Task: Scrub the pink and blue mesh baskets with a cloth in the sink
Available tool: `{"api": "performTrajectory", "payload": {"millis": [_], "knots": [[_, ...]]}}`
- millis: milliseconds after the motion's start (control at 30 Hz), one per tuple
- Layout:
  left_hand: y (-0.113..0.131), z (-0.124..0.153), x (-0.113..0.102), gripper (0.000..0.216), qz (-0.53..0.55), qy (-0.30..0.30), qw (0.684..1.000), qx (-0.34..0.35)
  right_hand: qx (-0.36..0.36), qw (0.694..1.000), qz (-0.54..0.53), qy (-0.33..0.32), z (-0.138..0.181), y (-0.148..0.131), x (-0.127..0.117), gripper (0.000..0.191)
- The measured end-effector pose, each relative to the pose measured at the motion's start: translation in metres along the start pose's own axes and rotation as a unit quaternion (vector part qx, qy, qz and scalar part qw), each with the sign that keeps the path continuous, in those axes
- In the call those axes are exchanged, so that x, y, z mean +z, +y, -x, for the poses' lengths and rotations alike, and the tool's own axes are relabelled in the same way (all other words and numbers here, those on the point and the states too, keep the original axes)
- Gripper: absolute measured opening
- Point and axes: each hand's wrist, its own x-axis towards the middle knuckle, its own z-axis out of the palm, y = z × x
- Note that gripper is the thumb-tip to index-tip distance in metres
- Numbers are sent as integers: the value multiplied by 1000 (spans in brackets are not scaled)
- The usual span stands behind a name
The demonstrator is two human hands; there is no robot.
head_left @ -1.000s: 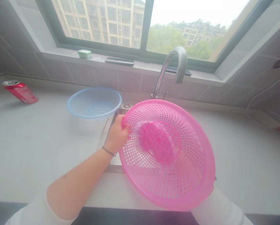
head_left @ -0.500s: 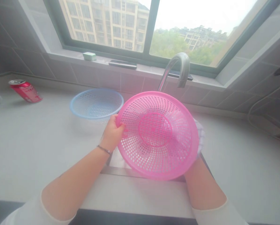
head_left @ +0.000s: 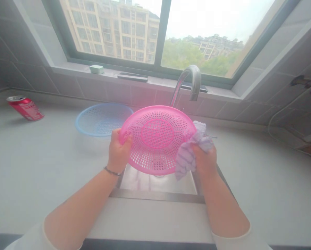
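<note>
Left hand [head_left: 119, 151] and right hand [head_left: 206, 158] extend forward with fingers [head_left: 128, 143] curled.

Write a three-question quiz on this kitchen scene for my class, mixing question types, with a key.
1. Multiple choice: what does the right hand hold at the rim of the pink basket? (a) a sponge (b) a cloth (c) a brush
2. True or false: the blue basket is in the picture to the left of the tap.
3. Fill in: the pink basket is held above the ____.

Key: 1. b; 2. True; 3. sink.
</note>
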Motion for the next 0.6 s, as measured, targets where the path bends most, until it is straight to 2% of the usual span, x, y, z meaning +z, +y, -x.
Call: {"api": "performTrajectory", "payload": {"millis": [100, 167, 267, 367, 467, 533, 600], "knots": [[0, -3, -5, 26, -75, -21, 996, 45, -32, 996, 64, 57, -5, 5, -5, 13], [0, -7, -10, 36, -130, -30, 983, 125, -79, 991, 98, 51, -10, 8, -10, 13], [5, -9, -15, 62, -199, -13, 934, 295, -209, 964, 165, 16, -13, 9, -14, 14], [15, -3, -14, 58, -250, -17, 870, 425, -339, 909, 237, -44, -7, 3, -8, 9], [23, 6, -8, 36, -258, -78, 840, 470, -418, 865, 266, -85, 2, -1, 5, 4], [24, 10, -6, 25, -248, -110, 838, 473, -424, 860, 263, -103, 6, 0, 13, 6], [22, 9, -5, 26, -235, -118, 842, 472, -413, 866, 256, -114, 7, 3, 18, 6]]}}
